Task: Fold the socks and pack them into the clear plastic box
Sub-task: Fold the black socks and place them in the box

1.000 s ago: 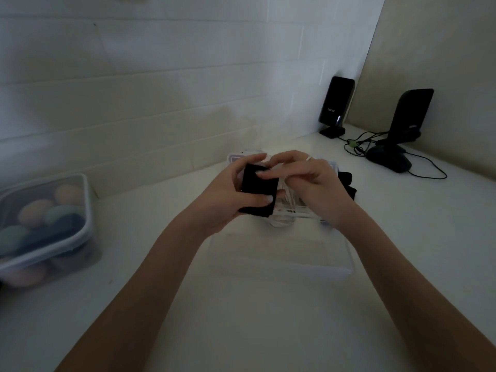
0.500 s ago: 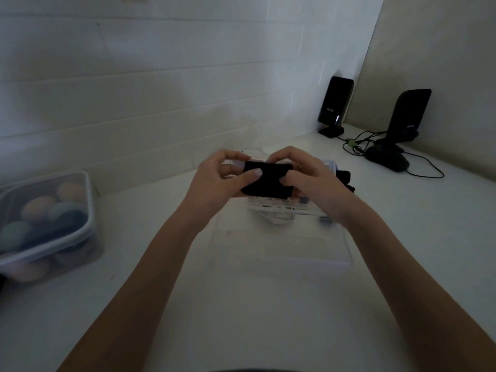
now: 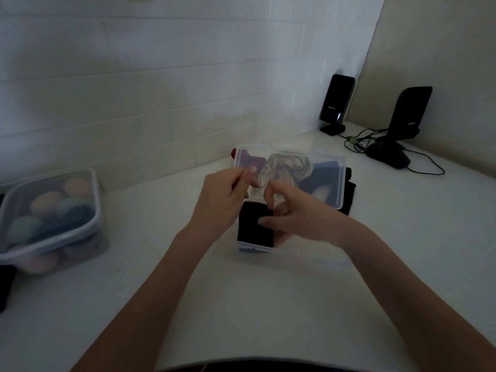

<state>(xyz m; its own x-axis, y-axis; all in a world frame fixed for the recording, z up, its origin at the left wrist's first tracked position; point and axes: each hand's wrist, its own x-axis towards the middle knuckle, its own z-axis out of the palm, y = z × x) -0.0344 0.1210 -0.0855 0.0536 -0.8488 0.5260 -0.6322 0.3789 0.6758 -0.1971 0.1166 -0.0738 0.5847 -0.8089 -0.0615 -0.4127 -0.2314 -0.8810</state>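
Fingers of the right hand (image 3: 300,218) press the folded black sock (image 3: 255,228); left hand (image 3: 222,202) fingers loosely curled, empty.

Lidded tub (image 3: 51,224) — two speakers (image 3: 335,104)

A home desk corner.
White brick-pattern wall (image 3: 161,84), white surface (image 3: 268,304), two black desktop speakers (image 3: 335,103) with trailing cables (image 3: 359,142).

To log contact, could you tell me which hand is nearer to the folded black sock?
Right. The right hand has its thumb on the folded black sock; the left hand sits at its upper left edge.
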